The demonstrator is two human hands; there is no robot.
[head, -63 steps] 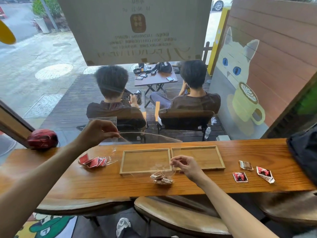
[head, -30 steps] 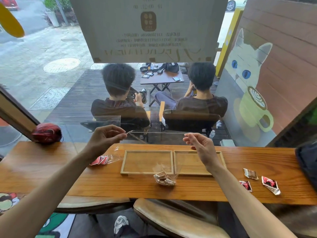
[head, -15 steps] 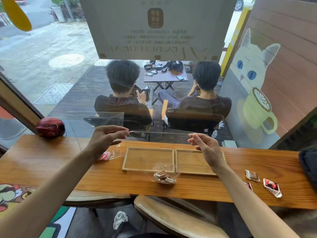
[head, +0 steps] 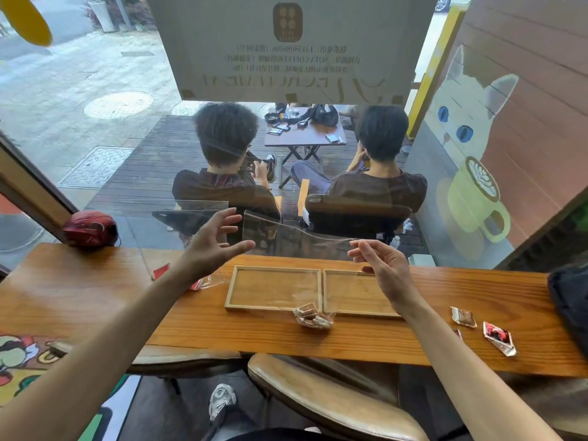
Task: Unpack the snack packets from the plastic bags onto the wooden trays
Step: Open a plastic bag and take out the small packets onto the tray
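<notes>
A clear plastic bag (head: 286,249) hangs above the two empty wooden trays, the left tray (head: 273,288) and the right tray (head: 356,292). Several brown snack packets (head: 313,315) lie in the bag's bottom, resting on the counter in front of the trays. My right hand (head: 381,265) pinches the bag's top right corner. My left hand (head: 213,243) hovers by the bag's top left corner with fingers spread, holding nothing. A second clear bag with red packets (head: 203,281) lies left of the trays, partly hidden by my left forearm.
Loose packets (head: 463,316) (head: 499,337) lie on the wooden counter (head: 79,297) at the right. A red round object (head: 90,229) sits at the back left, a dark bag (head: 569,300) at the right edge. Window glass stands right behind the counter; leather stools (head: 318,386) are below.
My left hand has let go of the bag's top edge and spread its fingers. The right hand keeps its pinch, and the bag's freed left corner stands up.
</notes>
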